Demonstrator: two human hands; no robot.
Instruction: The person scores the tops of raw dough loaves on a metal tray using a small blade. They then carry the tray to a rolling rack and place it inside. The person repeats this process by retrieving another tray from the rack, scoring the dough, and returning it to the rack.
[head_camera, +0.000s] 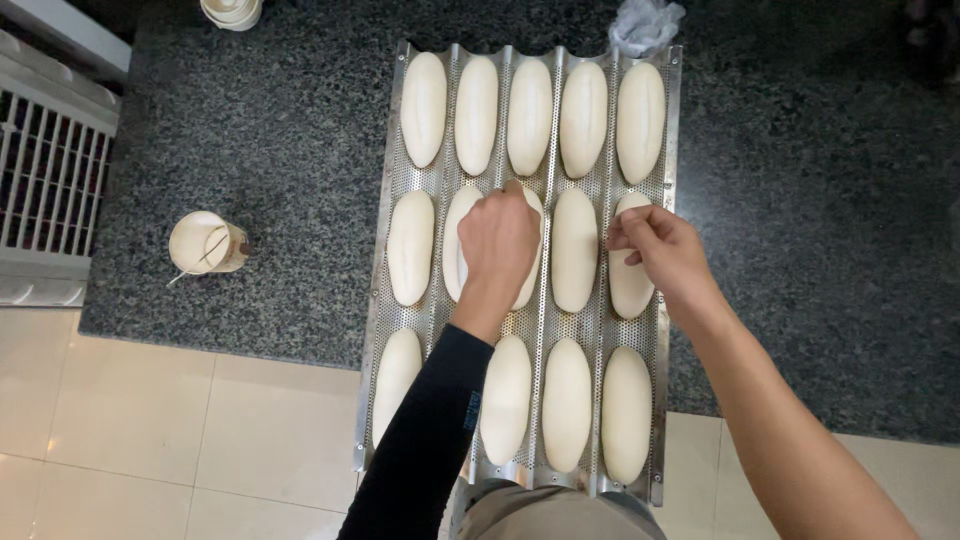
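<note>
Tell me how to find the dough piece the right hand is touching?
Find the perforated metal tray on the dark granite. In its middle row, take the rightmost dough piece. Unlike its neighbours, the right hand pinches its top end.

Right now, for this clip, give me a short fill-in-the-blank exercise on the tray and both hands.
1. The perforated metal tray has ____ channels, each holding raw dough loaves.
2. The left hand, on an arm in a ____ sleeve, rests on a loaf in the middle row.
3. The right hand touches the middle-row loaf in the ____ channel.
4. A small cup stands on the dark counter, to the tray's ____.

Missing words: five; black; rightmost; left
</note>
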